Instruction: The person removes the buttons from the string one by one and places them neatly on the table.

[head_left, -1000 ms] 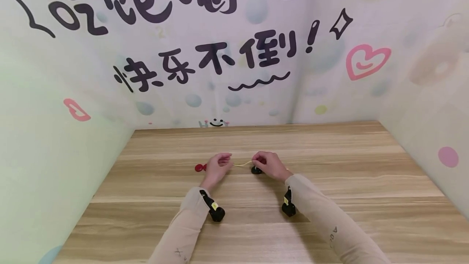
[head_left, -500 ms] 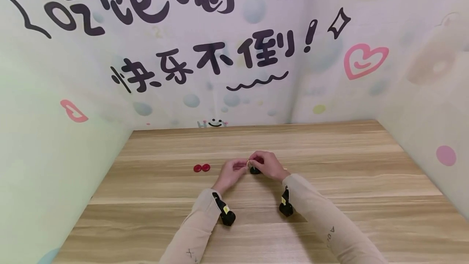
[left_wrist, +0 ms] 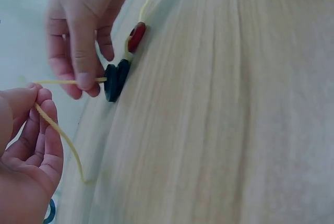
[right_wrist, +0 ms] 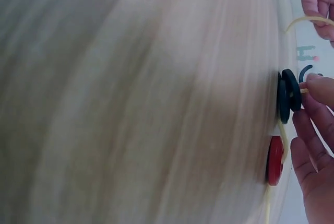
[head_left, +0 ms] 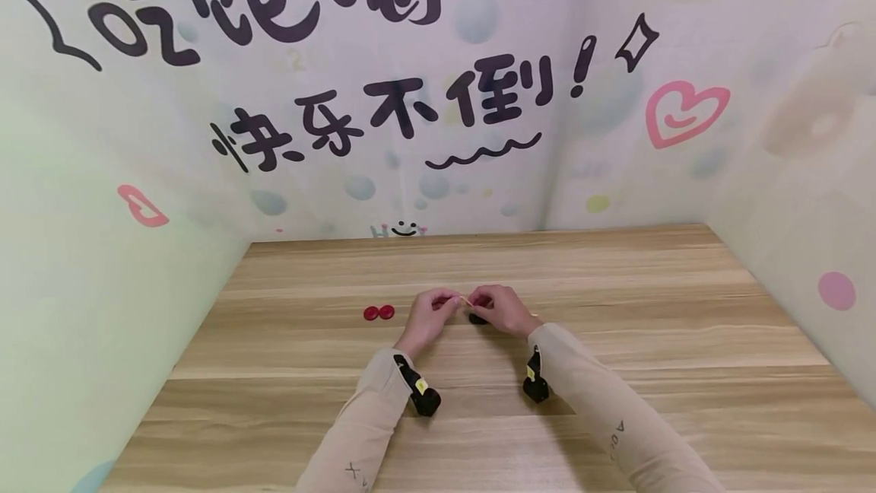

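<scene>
In the head view, my left hand [head_left: 431,316] and right hand [head_left: 501,309] are close together over the table. The left thumb and fingertips pinch a yellow cord [left_wrist: 62,135], whose loose end hangs below them. A short taut stretch of cord runs across to my right hand, which pinches it beside two black buttons [left_wrist: 110,83]. These discs stand on edge, face to face, at the tabletop. Further along the same cord sits a red button [right_wrist: 274,160]. In the head view, my right hand partly hides the black buttons.
Two more red buttons [head_left: 379,313] lie side by side on the wooden table [head_left: 438,402], left of my left hand. Behind the table's back edge hangs a printed white backdrop [head_left: 328,196]. Pale walls stand at both sides.
My left hand has moved right toward the right hand, uncovering the two red buttons. It now pinches the cord, drawn straight between both hands. The right hand has stayed nearly in place.
</scene>
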`<state>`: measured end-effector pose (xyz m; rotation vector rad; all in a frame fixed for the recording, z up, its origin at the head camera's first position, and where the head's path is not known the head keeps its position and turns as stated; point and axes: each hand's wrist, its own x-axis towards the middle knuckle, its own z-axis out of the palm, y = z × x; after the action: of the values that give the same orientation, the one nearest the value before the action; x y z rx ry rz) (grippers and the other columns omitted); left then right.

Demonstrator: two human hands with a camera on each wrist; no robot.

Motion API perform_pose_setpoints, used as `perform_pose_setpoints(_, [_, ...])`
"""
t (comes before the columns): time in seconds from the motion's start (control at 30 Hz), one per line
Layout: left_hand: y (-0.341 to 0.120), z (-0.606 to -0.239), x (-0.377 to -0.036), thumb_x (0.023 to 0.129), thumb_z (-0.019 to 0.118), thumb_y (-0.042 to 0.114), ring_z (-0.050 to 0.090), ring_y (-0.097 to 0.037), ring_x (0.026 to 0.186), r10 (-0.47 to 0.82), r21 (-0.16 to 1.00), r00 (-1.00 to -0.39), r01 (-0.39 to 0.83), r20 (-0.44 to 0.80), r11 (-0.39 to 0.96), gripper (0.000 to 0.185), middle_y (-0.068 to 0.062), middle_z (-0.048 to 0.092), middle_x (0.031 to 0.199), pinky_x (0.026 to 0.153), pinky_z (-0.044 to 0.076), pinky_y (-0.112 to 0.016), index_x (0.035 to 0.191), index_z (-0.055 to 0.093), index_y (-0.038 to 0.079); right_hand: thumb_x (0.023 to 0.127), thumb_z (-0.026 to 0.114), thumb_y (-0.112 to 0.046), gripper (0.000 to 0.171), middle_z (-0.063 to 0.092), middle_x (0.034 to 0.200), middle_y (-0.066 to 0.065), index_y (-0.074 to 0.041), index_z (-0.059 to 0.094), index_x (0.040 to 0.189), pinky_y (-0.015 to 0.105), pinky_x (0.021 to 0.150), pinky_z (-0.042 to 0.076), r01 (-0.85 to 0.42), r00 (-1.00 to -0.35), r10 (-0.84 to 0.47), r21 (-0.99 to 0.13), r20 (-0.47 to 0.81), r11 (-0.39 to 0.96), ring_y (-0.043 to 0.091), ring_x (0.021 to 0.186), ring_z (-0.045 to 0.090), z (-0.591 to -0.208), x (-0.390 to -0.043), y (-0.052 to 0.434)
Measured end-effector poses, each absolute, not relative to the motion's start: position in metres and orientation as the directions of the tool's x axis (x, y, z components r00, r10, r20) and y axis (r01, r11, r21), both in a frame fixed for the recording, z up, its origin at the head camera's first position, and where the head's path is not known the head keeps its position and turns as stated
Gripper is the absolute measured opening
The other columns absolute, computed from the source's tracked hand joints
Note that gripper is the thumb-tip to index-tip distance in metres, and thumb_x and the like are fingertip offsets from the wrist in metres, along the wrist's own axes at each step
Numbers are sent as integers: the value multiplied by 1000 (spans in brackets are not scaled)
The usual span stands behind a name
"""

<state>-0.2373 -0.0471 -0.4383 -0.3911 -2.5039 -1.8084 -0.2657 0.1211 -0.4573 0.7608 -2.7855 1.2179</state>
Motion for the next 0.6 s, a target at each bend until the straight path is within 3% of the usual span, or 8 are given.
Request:
perform_pose_setpoints(0.2, [-54, -439, -240, 85, 58, 8, 55, -14, 74, 162, 930, -973, 207, 164, 304, 17, -12, 63, 83, 66, 46, -23, 93, 63, -6, 81, 63, -6, 4, 61, 77, 1, -3, 63, 84, 26, 65, 46, -420, -886, -428, -698, 178, 580, 12, 72, 55, -460, -267, 124])
perform_pose_setpoints(0.4, [-56, -423, -230, 83, 57, -2, 57, -31, 86, 111, 941, -981, 187, 162, 282, 21, -25, 60, 94, 76, 48, -31, 100, 58, -14, 80, 64, -6, 4, 60, 75, -1, -5, 61, 83, 25, 64, 46, -391, -905, -382, -722, 188, 570, 11, 71, 54, -461, -269, 124])
perform_pose_setpoints(0.6, [-53, -449, -247, 83, 60, 5, 60, -24, 87, 122, 924, -977, 207, 177, 322, 23, -18, 63, 95, 77, 48, -28, 101, 61, -9, 81, 64, -10, 5, 62, 74, -1, -6, 64, 78, 25, 64, 46, -439, -886, -398, -703, 237, 560, 9, 70, 55, -458, -267, 124])
